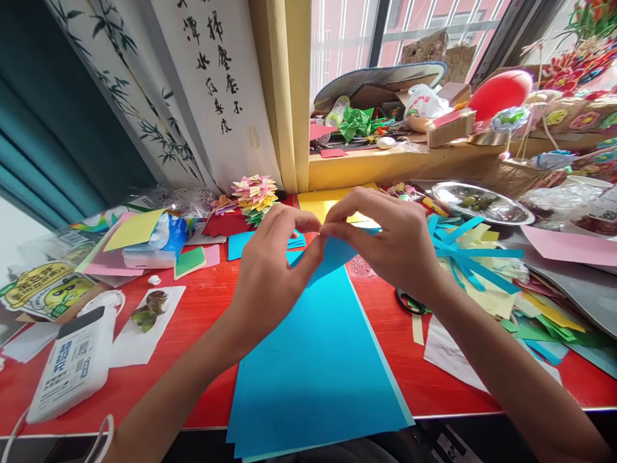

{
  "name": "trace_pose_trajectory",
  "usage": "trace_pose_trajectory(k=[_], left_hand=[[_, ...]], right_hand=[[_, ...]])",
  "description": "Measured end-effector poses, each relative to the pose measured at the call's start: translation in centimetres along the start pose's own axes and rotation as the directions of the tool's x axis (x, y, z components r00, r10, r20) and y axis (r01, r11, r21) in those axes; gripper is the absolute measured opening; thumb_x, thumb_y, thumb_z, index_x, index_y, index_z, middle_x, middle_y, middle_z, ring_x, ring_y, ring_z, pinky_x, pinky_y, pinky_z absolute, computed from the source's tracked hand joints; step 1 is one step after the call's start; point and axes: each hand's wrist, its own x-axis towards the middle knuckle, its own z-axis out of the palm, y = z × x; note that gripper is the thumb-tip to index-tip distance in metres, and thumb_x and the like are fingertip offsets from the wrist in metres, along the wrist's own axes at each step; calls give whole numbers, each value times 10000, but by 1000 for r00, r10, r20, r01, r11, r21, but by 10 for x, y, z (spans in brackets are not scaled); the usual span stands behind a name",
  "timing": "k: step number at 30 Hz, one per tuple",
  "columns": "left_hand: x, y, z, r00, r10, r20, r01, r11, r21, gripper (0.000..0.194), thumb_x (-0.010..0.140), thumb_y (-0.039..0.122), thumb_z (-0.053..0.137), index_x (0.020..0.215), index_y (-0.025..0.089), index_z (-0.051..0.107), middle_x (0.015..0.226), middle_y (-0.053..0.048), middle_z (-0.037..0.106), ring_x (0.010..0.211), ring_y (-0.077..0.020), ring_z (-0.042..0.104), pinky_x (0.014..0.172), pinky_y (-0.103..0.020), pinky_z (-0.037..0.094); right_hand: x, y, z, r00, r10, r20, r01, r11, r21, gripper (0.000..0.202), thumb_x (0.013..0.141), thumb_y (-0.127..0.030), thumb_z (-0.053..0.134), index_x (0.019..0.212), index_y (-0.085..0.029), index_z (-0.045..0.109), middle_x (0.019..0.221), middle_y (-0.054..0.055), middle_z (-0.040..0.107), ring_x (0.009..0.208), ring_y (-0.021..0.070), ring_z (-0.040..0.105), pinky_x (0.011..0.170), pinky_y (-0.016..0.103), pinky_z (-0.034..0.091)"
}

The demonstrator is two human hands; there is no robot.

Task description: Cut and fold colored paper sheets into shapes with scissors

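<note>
Left hand [270, 270] and right hand [385, 238] meet fingertip to fingertip, each with thumb and forefinger closed in a pinch, and both appear to grip the edge of a small bright blue paper piece [333, 254], though the fingers partly hide where they hold it. It is raised just over the far end of a stack of large rectangular blue paper sheets [318, 360], probably so the fingertips can work the edge finely. That stack lies lengthwise towards the person, likely for easy reach, on a glossy red wooden surface [202, 321]. Scissors with black loop handles [409, 302] rest near the right hand, partly covered by it, beside a tangle of narrow blue paper strips [463, 254], perhaps kept there as offcuts. Left of the stack lies a white rectangular power bank [67, 366]. Beyond, a yellow windowsill [385, 168] carries crowded odds and ends under a bright barred window, next to a white calligraphy scroll [216, 77] and a dark teal curtain [38, 128].
</note>
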Motion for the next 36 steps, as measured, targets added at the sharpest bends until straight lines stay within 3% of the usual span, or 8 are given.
trace_pose_trajectory(k=[5, 10, 23, 29, 36], left_hand=[[1, 2, 1, 995, -24, -93, 13, 994, -112, 81, 830, 300, 572, 836, 222, 550, 848, 1, 573, 811, -139, 548, 733, -293, 483], [1, 2, 1, 993, -83, -80, 70, 986, -152, 104, 822, 321, 580, 819, 220, 561, 846, -1, 583, 816, -138, 550, 731, -282, 493], [3, 5, -3, 980, -194, 52, 201, 955, -220, 114, 792, 298, 588, 788, 184, 579, 801, -1, 596, 761, -117, 553, 696, -228, 471], [1, 7, -4, 965, -238, 112, 258, 939, -229, 78, 784, 253, 574, 773, 176, 577, 784, 0, 597, 738, -114, 550, 662, -221, 460], [-2, 10, -2, 948, -252, 196, 300, 913, -278, 45, 787, 209, 555, 757, 176, 553, 764, 16, 563, 720, -92, 519, 637, -196, 433]], right_hand=[[-1, -5, 0, 992, 121, -23, -120, 992, 26, 131, 823, -221, 616, 704, -236, 562, 690, -22, 615, 646, 131, 572, 576, 265, 441], [-3, -5, 3, 993, 113, -39, -110, 992, 60, 123, 817, -203, 628, 713, -223, 565, 684, -27, 608, 633, 120, 563, 563, 253, 430], [-3, -4, 2, 998, 52, -30, -55, 993, -100, 159, 860, -258, 582, 708, -216, 557, 677, -17, 613, 616, 116, 557, 597, 274, 441], [0, 3, -4, 993, 44, -112, -64, 983, -173, 156, 851, -295, 597, 726, -203, 583, 679, -20, 615, 613, 112, 552, 618, 277, 435], [6, 13, -23, 969, 12, -245, -36, 995, -95, 150, 796, -201, 666, 702, -161, 555, 662, -41, 599, 625, 64, 523, 613, 207, 417]])
